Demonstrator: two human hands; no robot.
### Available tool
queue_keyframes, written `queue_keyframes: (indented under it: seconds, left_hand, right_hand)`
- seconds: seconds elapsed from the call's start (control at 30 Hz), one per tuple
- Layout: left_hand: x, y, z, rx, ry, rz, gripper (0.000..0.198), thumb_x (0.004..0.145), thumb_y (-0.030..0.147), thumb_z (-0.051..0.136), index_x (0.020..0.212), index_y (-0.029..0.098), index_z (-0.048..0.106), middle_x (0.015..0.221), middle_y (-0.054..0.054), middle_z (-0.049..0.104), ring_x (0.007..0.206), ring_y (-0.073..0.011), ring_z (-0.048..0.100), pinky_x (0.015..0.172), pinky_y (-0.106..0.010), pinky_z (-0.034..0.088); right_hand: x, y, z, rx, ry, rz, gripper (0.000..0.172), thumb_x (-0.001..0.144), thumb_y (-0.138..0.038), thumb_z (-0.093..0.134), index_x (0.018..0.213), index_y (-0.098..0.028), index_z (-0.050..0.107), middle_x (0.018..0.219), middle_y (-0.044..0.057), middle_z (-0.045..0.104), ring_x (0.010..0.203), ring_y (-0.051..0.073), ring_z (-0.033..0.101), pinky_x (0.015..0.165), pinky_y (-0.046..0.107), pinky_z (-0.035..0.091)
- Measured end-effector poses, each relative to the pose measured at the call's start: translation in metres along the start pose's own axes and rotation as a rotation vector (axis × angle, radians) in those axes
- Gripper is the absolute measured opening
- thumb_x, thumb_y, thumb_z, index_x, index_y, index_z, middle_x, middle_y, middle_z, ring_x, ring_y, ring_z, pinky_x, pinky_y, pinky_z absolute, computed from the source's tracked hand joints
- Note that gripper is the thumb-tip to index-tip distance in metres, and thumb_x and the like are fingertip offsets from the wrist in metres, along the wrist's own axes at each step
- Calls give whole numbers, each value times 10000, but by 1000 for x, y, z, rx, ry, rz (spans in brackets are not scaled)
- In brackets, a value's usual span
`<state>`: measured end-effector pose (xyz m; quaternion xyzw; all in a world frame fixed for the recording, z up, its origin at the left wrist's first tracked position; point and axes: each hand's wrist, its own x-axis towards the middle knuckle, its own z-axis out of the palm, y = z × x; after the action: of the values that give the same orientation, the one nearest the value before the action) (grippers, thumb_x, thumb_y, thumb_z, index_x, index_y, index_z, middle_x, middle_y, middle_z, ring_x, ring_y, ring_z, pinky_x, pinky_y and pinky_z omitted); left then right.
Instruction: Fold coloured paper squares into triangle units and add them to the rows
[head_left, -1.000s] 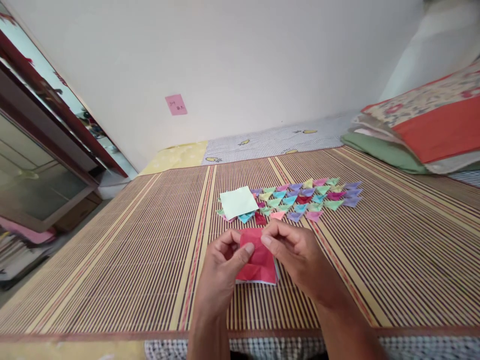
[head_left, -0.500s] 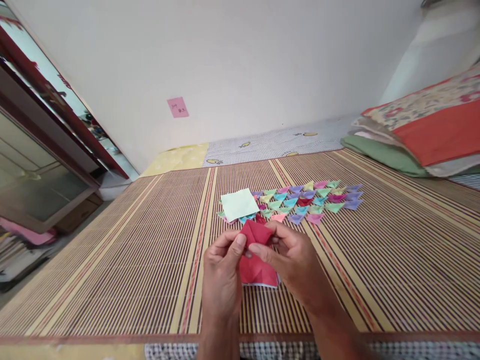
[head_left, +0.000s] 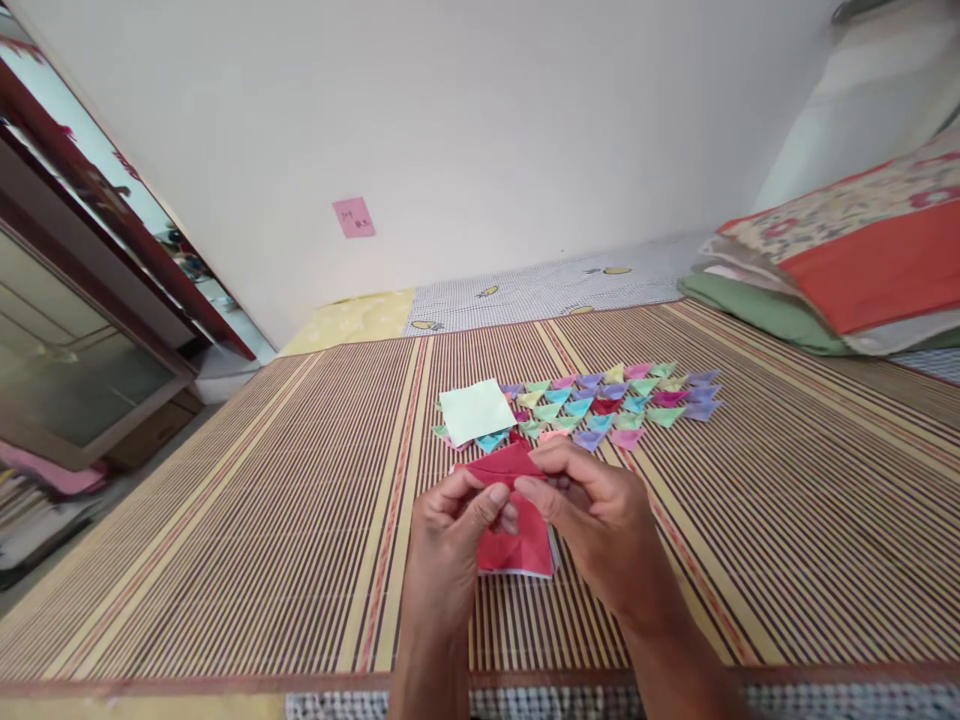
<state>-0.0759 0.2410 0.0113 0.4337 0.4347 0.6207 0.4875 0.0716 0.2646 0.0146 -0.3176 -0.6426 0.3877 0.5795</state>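
Left hand (head_left: 442, 535), right hand (head_left: 604, 510) pinch red paper (head_left: 504, 459) near green sheet (head_left: 477, 411).
Fingers (head_left: 487, 503) partly mask the paper; sheet overlaps folded pieces (head_left: 492, 441).

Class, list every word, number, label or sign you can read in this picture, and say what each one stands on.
Pink note on the wall: dark marks like handwriting, too small and blurred to read.
Held red paper, pale green sheet and small folded papers: no writing can be made out.
So no text can be quoted with certainty.
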Motion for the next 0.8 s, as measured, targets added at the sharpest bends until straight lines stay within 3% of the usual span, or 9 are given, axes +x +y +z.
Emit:
queue_keyframes:
  seconds: [0.1,0.2,0.37,0.6,0.8]
  left_hand:
    - [-3,3,3,105,97,33,176,868,320,810,948,164,792,564,30,661,516,-109,603,552,-203,504]
    - [-6,8,3,147,184,74,298,881,322,806,1143,186,767,556,51,665,453,-102,583,496,-194,500]
    - [-6,10,-2,60,84,146,145,893,291,798,1015,216,822,829,-36,823,664,-156,754,707,-266,632]
    - [-4,6,-13,141,21,240,108,918,243,776,963,273,870,972,-48,834,943,-199,774,893,-286,614]
    - [-2,10,-14,160,-7,306,163,877,157,798,925,293,874,948,-29,804,949,-180,745,861,-243,600]
  right_hand:
    - [1,0,1,-133,60,-168,141,977,-142,661,911,-230,749,879,19,691,849,181,679,735,287,546]
    - [1,2,1,-254,92,-282,195,986,-115,635,981,-250,776,902,33,697,875,199,699,737,307,569]
    - [1,7,1,-342,108,-405,275,991,-70,601,1085,-258,778,889,39,731,822,192,721,717,308,596]
    - [-1,1,3,-253,83,-335,266,978,-87,660,1085,-296,785,959,23,770,907,194,753,777,313,614]
    - [1,-2,4,-225,89,-303,218,955,-86,665,1003,-262,785,936,29,776,911,199,760,785,315,617]
